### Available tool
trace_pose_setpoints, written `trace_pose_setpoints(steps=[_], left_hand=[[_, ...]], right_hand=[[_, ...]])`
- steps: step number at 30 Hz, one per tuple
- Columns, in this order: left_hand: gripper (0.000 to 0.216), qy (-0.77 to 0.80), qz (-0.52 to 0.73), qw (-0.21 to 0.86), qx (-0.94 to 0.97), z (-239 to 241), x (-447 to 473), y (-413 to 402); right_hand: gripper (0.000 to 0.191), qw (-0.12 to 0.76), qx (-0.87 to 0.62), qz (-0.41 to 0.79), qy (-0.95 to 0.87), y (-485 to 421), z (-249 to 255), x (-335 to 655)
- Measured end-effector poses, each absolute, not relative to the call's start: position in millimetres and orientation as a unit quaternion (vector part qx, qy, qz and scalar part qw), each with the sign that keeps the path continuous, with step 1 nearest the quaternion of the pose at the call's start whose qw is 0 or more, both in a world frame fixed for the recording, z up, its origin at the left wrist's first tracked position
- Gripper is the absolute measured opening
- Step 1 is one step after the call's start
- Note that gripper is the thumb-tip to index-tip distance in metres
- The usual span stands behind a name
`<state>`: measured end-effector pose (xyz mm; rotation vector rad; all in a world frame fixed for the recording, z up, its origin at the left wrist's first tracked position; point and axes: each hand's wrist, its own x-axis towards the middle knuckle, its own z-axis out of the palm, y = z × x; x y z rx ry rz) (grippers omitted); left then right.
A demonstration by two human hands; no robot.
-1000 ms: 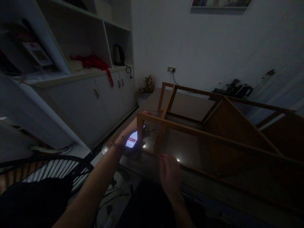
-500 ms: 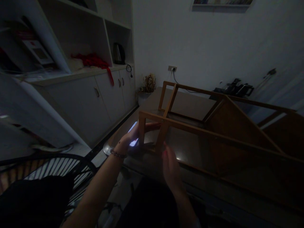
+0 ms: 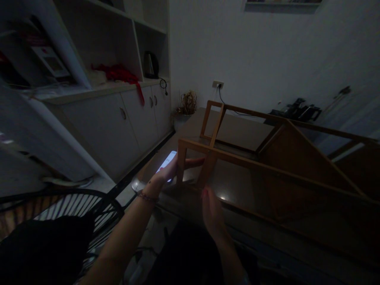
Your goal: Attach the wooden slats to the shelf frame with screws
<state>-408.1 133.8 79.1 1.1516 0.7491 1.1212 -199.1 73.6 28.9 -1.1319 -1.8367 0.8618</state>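
The room is dim. My left hand [image 3: 170,172] holds a lit phone [image 3: 166,161] just left of the near corner post of a wooden frame [image 3: 267,168]. Its fingers reach past the post, between the frame's uprights. The frame lies on a dark table [image 3: 237,136]. My right hand [image 3: 211,209] hovers just in front of the frame's near rail, fingers loosely extended and together, holding nothing. A bracelet sits on my left wrist.
White cabinets and shelves [image 3: 113,114] line the left wall, with a kettle [image 3: 151,65] and red cloth [image 3: 118,73]. A round black wire object [image 3: 68,208] is at lower left. A dried plant [image 3: 187,103] stands in the corner, dark gear [image 3: 298,111] beyond the table.
My left hand lifted the phone off the table and tilted it up beside the frame's post. My right hand shifted slightly toward the frame's near rail.
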Motion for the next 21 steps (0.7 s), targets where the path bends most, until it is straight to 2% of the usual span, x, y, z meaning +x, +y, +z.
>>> trace_pose_setpoints(steps=[10,14,16,18,21], left_hand=[[0.081,0.308,0.478,0.629,0.530,84.4,-398.4,106.8],[0.076,0.312,0.549,0.587,0.506,80.9,-391.0,105.6],[0.068,0.382,0.631,0.494,0.460,78.9,-385.2,101.8],[0.055,0.469,0.707,0.352,0.395,74.8,-376.9,89.9],[0.031,0.528,0.764,0.200,0.313,58.5,-356.8,56.3]], right_hand=[[0.030,0.402,-0.435,0.347,-0.727,56.0,29.0,-189.9],[0.028,0.407,-0.427,0.340,-0.732,53.1,28.3,-188.4],[0.028,0.426,-0.427,0.325,-0.728,51.1,27.8,-188.4],[0.025,0.452,-0.438,0.291,-0.721,47.1,28.6,-187.4],[0.022,0.489,-0.452,0.224,-0.712,38.4,32.8,-182.4]])
